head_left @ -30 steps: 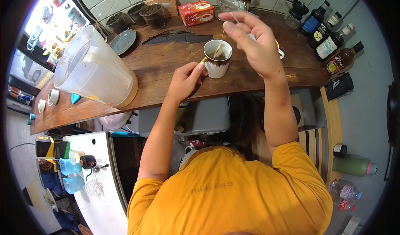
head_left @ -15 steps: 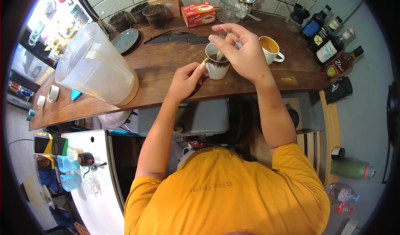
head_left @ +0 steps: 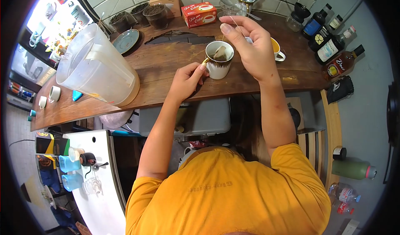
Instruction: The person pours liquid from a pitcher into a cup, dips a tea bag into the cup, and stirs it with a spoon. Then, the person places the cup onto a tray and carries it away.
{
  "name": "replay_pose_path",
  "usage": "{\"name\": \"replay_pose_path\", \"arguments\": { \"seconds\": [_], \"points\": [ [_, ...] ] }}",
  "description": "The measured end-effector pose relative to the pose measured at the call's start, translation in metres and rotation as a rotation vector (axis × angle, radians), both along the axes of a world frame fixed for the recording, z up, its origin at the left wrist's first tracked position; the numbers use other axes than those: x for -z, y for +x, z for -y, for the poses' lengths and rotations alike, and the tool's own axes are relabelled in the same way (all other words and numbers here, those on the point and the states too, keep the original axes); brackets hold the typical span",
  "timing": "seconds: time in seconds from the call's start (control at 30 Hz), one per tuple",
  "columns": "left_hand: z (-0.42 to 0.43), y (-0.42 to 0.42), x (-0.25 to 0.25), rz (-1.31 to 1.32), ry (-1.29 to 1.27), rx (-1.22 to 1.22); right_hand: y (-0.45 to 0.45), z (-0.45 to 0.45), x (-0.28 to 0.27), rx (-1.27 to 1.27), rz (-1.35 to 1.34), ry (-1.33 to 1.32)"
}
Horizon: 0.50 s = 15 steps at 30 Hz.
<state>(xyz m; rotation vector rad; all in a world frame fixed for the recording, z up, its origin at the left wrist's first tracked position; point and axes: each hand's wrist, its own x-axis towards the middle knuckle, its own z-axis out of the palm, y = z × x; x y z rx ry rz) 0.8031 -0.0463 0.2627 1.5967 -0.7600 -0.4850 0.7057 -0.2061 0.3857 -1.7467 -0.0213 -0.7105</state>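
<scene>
A white mug (head_left: 218,71) with a dark, jagged band and a gold handle stands on the wooden counter. My left hand (head_left: 187,80) is closed on its handle at the left. Above and to the right, my right hand (head_left: 253,48) pinches a thin string between thumb and fingers. From the string hangs a tea bag (head_left: 221,52), seen at the mug's opening over dark liquid; how much of it is dipped I cannot tell. Partly behind my right hand is a second white mug (head_left: 280,57) with a yellow inside.
A large plastic pitcher (head_left: 98,70) stands at the left, near a grey-blue plate (head_left: 126,42). Along the back are cups of dark soil (head_left: 155,17), a red tea box (head_left: 199,15) and a utensil holder (head_left: 246,6). Several bottles (head_left: 330,52) line the right end.
My right hand has risen and shifted slightly right, drawing the tea bag higher so more of it shows. It covers more of the second mug. My left hand stays on the handle.
</scene>
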Motion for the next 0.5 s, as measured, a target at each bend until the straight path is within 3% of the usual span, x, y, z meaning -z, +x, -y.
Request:
{"name": "replay_pose_path", "arguments": {
  "seconds": [0.13,0.23,0.37,0.5],
  "points": [
    [0.001,0.0,0.0,-0.008,-0.02,0.006,0.008,0.005,0.016,-0.023,-0.094,-0.06],
    [0.001,0.0,0.0,-0.014,-0.012,0.005,0.004,0.001,0.009,-0.001,0.007,-0.074],
    [0.0,-0.001,-0.001,-0.014,-0.021,0.006,-0.003,0.001,-0.002,-0.097,0.024,0.094],
    [0.002,0.002,0.005,0.003,-0.02,0.008,0.005,0.004,0.011,-0.026,-0.042,-0.11]
  ]
}}
